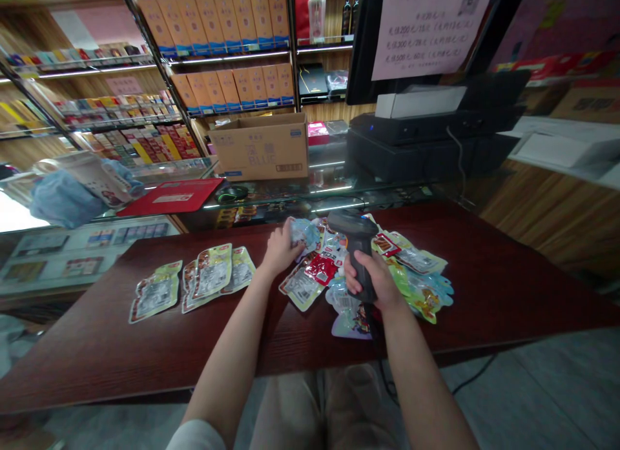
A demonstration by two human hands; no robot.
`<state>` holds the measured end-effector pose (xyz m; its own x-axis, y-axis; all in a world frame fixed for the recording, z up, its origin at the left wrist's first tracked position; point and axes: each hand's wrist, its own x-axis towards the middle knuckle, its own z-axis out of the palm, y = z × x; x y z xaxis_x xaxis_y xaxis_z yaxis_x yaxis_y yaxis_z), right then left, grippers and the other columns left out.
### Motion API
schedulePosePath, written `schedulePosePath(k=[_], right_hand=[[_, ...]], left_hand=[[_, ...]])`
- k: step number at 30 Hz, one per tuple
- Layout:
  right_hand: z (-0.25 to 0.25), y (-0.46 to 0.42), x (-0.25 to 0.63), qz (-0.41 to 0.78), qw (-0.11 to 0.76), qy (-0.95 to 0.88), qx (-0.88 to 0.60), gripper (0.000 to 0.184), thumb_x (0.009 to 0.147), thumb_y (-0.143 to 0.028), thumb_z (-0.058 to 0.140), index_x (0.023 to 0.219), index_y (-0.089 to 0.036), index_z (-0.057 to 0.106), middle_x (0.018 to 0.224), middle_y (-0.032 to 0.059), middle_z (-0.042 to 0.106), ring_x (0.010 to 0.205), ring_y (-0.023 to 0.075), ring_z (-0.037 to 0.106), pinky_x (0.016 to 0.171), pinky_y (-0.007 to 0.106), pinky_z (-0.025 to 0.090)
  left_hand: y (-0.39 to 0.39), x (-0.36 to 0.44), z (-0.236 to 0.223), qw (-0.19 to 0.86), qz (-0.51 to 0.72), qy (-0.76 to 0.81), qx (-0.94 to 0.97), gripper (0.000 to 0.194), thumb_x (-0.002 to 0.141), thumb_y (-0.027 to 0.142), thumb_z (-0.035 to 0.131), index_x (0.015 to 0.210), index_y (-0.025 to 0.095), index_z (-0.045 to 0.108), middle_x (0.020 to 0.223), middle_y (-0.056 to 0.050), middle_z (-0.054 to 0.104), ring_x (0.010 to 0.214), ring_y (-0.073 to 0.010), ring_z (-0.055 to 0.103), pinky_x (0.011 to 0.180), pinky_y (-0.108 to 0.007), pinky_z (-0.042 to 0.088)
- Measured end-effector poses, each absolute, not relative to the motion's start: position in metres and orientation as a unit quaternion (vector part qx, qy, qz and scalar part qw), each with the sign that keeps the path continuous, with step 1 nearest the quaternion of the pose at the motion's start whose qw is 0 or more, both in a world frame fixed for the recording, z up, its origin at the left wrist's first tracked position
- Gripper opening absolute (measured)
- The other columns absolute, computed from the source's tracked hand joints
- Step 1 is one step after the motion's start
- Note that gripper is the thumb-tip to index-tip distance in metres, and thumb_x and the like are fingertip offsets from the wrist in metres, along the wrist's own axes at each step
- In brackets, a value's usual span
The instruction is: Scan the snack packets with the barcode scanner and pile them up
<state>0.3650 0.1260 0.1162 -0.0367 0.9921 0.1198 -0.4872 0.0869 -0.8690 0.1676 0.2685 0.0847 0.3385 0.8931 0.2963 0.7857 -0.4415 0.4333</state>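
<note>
My right hand point(375, 277) is wrapped round the grip of a black handheld barcode scanner point(353, 225), its head over a pile of snack packets. A cable runs down from its handle. At the left of that pile, my left hand point(281, 251) has its fingers closed on a light blue snack packet point(306, 232). Below it lie a silver-and-green packet point(304, 287) and a red packet point(321, 269). Under the scanner is a purple-edged packet point(346, 317). More packets point(421, 294) spread to the right. Several silver-and-green packets point(213, 272) lie apart on the left.
The packets lie on a dark red wooden table point(508, 276). Behind it, a glass counter holds a cardboard box point(261, 150), a red folder point(172, 197) and a mouse point(231, 194). A monitor with a paper notice point(426, 33) stands at the right. Stocked shelves line the back.
</note>
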Motion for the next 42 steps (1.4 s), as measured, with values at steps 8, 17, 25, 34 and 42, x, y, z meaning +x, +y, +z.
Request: schedulePosePath(k=[8, 17, 25, 34, 42], right_hand=[[0.113, 0.127, 0.363, 0.597, 0.611, -0.408, -0.323, 0.030, 0.080, -0.043, 0.064, 0.078, -0.021, 0.044, 0.056, -0.0078, 0.048, 0.033, 0.0044, 0.039, 0.034, 0.020, 0.033], [0.108, 0.127, 0.356, 0.598, 0.592, -0.426, -0.333, 0.030, 0.082, -0.041, 0.064, 0.074, -0.021, 0.044, 0.057, -0.0072, 0.049, 0.033, 0.0047, 0.039, 0.035, 0.020, 0.034], [0.109, 0.128, 0.347, 0.594, 0.559, -0.453, -0.360, 0.034, 0.080, -0.044, 0.066, 0.072, -0.019, 0.045, 0.054, -0.0065, 0.049, 0.033, 0.0057, 0.042, 0.035, 0.021, 0.035], [0.110, 0.127, 0.345, 0.596, 0.560, -0.451, -0.359, 0.034, 0.079, -0.046, 0.066, 0.071, -0.019, 0.046, 0.054, -0.0066, 0.049, 0.033, 0.0053, 0.041, 0.034, 0.020, 0.034], [0.111, 0.125, 0.343, 0.592, 0.557, -0.454, -0.366, 0.032, 0.079, -0.046, 0.066, 0.079, -0.020, 0.046, 0.055, -0.0073, 0.049, 0.033, 0.0058, 0.041, 0.034, 0.020, 0.034]], left_hand=[[0.282, 0.159, 0.082, 0.362, 0.533, 0.479, 0.596, 0.046, 0.066, 0.038, 0.073, 0.101, 0.013, 0.057, 0.097, -0.009, 0.066, 0.086, -0.0214, 0.064, 0.080, -0.034, 0.050], [0.279, 0.165, 0.075, 0.301, 0.587, 0.484, 0.575, 0.041, 0.067, 0.036, 0.075, 0.094, 0.021, 0.047, 0.088, -0.001, 0.065, 0.081, -0.0183, 0.064, 0.074, -0.028, 0.048], [0.274, 0.174, 0.074, 0.352, 0.607, 0.406, 0.586, 0.036, 0.075, 0.033, 0.068, 0.100, 0.021, 0.045, 0.097, -0.003, 0.064, 0.087, -0.0169, 0.063, 0.081, -0.030, 0.049], [0.278, 0.171, 0.070, 0.387, 0.616, 0.387, 0.567, 0.039, 0.082, 0.030, 0.061, 0.115, 0.022, 0.042, 0.111, -0.005, 0.060, 0.104, -0.0180, 0.060, 0.090, -0.035, 0.051], [0.285, 0.164, 0.065, 0.396, 0.599, 0.348, 0.602, 0.037, 0.080, 0.028, 0.063, 0.113, 0.020, 0.048, 0.112, -0.006, 0.061, 0.107, -0.0202, 0.059, 0.096, -0.037, 0.048]])
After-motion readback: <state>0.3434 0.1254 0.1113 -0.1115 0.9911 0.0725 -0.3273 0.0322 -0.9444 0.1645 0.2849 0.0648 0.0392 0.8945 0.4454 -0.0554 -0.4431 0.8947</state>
